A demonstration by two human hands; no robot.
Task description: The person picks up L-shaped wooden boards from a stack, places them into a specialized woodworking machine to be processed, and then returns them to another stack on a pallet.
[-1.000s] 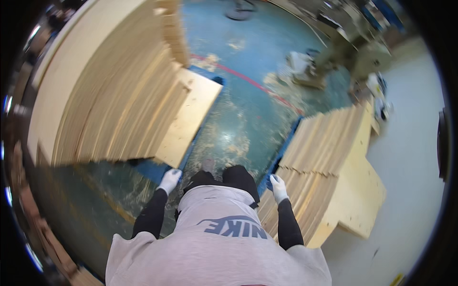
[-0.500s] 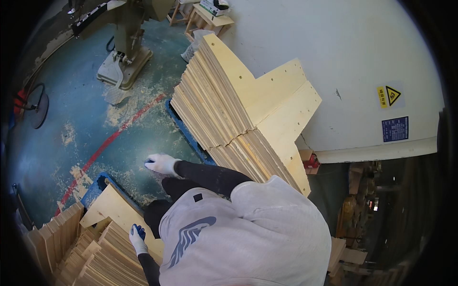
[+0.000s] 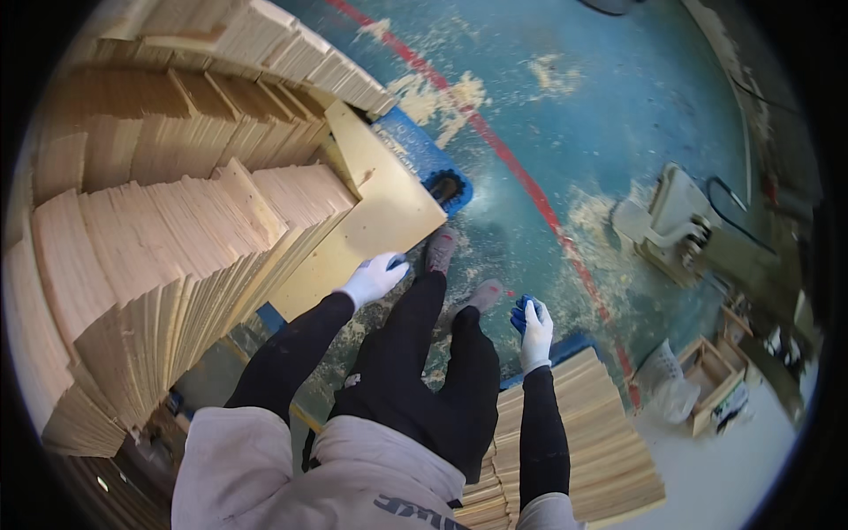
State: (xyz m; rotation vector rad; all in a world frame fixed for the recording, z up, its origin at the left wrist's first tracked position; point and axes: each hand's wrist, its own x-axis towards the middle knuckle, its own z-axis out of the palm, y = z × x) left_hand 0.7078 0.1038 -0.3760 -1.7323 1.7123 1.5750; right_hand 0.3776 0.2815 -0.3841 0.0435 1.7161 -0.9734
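My left hand, in a white glove with blue on the fingers, hangs beside a pale plywood panel at the end of a long stack. Its fingers curl in, and nothing shows in them. The stack of cut wooden boards stands on edge to my left. My right hand, gloved the same way, is held low above another stack of boards. Its fingers are curled too, with no object visible. Each hand appears apart from the wood.
A blue pallet sticks out under the left stack. Sawdust and a red line mark the blue floor. At the right are a machine's base, a white bag and a small wooden stool.
My view has swung round to the left, so the left stack now fills that side and the other stack lies at the lower right. Both hands remain without any visible object.
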